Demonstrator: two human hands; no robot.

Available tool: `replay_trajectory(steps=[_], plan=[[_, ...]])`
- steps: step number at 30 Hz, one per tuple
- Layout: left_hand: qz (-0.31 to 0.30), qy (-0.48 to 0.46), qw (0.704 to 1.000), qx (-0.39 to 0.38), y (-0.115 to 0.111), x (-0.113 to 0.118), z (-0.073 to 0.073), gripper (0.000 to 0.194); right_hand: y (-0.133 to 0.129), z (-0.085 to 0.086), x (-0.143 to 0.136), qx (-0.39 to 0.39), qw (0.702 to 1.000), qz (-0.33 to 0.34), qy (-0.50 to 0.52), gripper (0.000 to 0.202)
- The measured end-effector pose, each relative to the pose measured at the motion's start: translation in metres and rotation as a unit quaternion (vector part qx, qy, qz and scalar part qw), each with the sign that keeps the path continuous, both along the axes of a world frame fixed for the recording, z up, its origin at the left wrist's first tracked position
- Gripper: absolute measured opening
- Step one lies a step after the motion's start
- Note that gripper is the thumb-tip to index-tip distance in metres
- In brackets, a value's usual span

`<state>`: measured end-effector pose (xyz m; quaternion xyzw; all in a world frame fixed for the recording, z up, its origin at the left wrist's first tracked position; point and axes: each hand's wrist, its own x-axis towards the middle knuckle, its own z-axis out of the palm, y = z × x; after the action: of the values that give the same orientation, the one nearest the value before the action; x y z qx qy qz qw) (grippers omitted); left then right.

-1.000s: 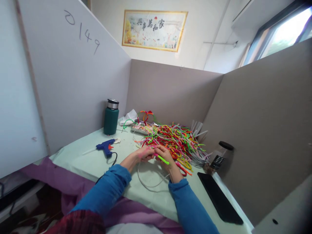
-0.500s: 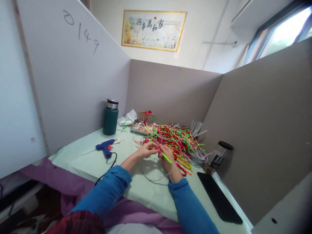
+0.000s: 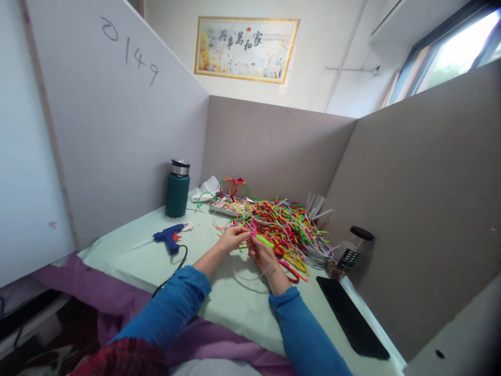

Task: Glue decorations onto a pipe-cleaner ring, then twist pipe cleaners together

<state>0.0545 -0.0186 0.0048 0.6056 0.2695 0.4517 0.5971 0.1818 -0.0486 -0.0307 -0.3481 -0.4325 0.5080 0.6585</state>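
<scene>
Near the middle of the table, my left hand and my right hand meet at the fingertips. Both are closed on a pink and green fuzzy stem, its pink part between the fingertips and its bright green end over my right hand. A thin pale wire curves over the table below my hands, up to my right wrist. Just beyond them lies a large pile of colourful fuzzy stems.
A blue glue gun with a black cord and a green bottle are at the left. Behind my hands is a metal tray. To the right are a clear jar and a black flat object.
Both hands have shifted slightly left and up with the stem. The green end now points more sideways, and the thin wire below has moved.
</scene>
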Motion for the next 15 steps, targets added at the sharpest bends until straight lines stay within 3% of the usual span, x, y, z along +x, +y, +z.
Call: replay_trajectory(steps=[6,10,15], plan=[[-0.066,-0.057,0.993,-0.077,0.010,-0.003,-0.007,0.037,-0.005,0.007,-0.006,-0.008,0.998,0.029,0.048,0.028],[-0.095,-0.070,0.984,-0.132,0.014,-0.005,-0.010,0.038,-0.003,0.005,-0.007,0.023,0.999,-0.031,-0.004,0.028],[-0.102,-0.072,0.981,-0.149,0.016,-0.005,-0.010,0.036,-0.002,0.002,-0.006,0.066,0.987,-0.103,-0.102,0.026]])
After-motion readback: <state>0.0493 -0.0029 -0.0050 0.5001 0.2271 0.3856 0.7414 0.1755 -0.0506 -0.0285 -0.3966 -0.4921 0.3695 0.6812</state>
